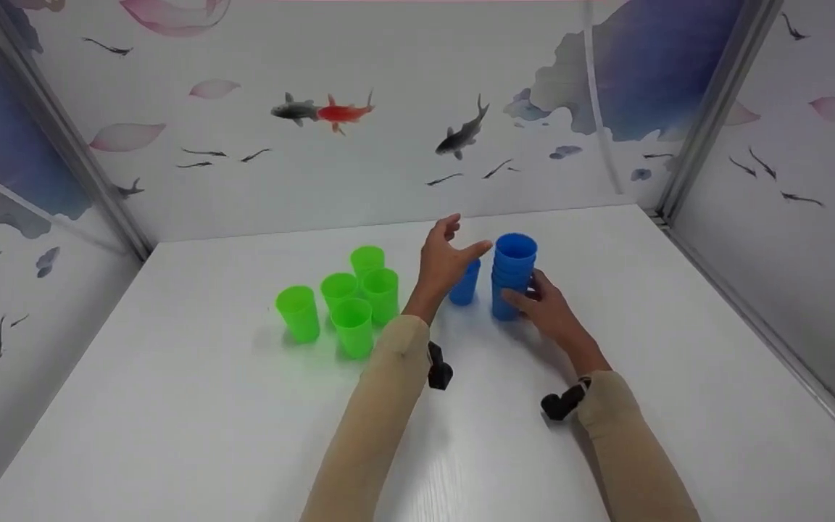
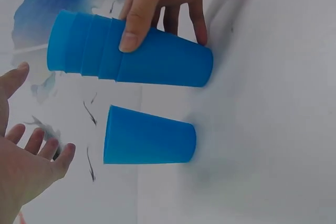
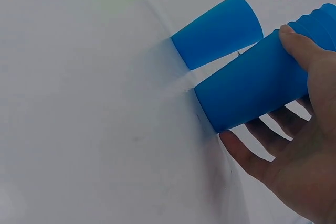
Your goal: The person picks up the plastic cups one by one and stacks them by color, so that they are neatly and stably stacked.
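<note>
A stack of nested blue cups [image 1: 513,270] stands upright on the white table, several rims showing one above another. My right hand [image 1: 554,313] holds its lower part, thumb on the near side and fingers around the far right; the left wrist view shows that thumb just below the lowest rim. Left of the stack is a single blue cup [image 2: 149,136], apart from it and partly hidden by my left hand [image 1: 441,267] in the head view. That left hand is raised above the single cup, thumb and fingers spread, touching nothing.
Several green cups [image 1: 354,328] stand upright in a loose group left of my left forearm. The white table [image 1: 171,406] meets a patterned back wall [image 1: 388,181] behind the cups. Side walls rise at left and right.
</note>
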`<state>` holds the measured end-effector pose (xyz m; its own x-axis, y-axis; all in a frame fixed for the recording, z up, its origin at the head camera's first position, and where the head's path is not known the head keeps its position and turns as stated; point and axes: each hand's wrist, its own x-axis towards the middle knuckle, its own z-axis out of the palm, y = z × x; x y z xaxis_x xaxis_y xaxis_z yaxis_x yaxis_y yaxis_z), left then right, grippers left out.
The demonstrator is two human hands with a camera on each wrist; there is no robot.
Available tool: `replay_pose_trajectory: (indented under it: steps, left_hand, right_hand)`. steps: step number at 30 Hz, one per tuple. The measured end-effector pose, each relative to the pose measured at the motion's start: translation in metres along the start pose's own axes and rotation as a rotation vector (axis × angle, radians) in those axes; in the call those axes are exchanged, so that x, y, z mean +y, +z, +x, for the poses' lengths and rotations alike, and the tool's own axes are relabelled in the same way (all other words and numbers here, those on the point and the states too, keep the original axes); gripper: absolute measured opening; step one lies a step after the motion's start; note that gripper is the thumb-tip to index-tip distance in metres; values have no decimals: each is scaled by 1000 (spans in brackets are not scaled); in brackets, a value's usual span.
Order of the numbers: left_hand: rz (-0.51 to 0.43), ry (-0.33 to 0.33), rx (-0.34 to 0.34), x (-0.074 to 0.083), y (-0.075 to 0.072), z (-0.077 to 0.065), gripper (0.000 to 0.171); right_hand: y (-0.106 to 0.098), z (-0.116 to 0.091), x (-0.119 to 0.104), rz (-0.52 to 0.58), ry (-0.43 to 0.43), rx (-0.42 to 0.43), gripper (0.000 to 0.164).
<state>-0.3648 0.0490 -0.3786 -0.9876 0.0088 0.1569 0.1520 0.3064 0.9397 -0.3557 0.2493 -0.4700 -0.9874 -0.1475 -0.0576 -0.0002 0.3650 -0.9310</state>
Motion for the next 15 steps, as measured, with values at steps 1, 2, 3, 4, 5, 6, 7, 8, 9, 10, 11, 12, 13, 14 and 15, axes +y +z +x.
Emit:
replay_pose_trajectory:
  steps: [1,2,3,4,5,6,7,8,9,10,11,12,13,14,15]
  left_hand:
    - [2,-9,5,-4,0,0,71]
    - [6,-18,9,-9,0,1,72]
    - [10,-28,11,-13,0,1,73]
    - [14,-39,13,-17,0,1,73]
    - [21,-48,16,-20,-1,1,74]
    - [27,-55,19,-23,-1,1,75]
    - [31,-60,23,-26,-1,1,75]
    - [39,-61,26,-28,-2,2,75]
    - [40,-62,27,-30,-2,2,76]
    - [44,-62,26,-32,-3,2,76]
    - [47,-59,24,-33,-3,2,76]
    - [49,-57,20,-35,-3,2,76]
    - [53,-58,16,-36,-3,2,76]
    - [56,-62,11,-38,-2,2,76]
    - [55,-68,7,-40,-2,2,76]
  right_hand:
    - [0,0,0,0,-3,2,96]
    - [0,0,1,-1,-4,7,96]
    - [0,0,2,-4,-7,7,96]
    - [0,-1,2,-8,-8,8,96]
    - [0,-1,3,-13,-13,5,97]
    - [0,0,3,-16,-16,5,97]
    - [1,0,3,-19,-19,5,98]
    - [1,0,4,-19,-20,6,98]
    - [1,1,4,-21,-25,3,99]
    - [1,1,4,-22,-29,3,99]
    - [0,1,4,-23,-32,2,99]
    - [0,1,3,-22,-30,6,98]
    - [0,1,3,-18,-28,7,97]
    - [0,1,3,-17,-27,6,97]
    - [0,1,2,-18,-25,4,96]
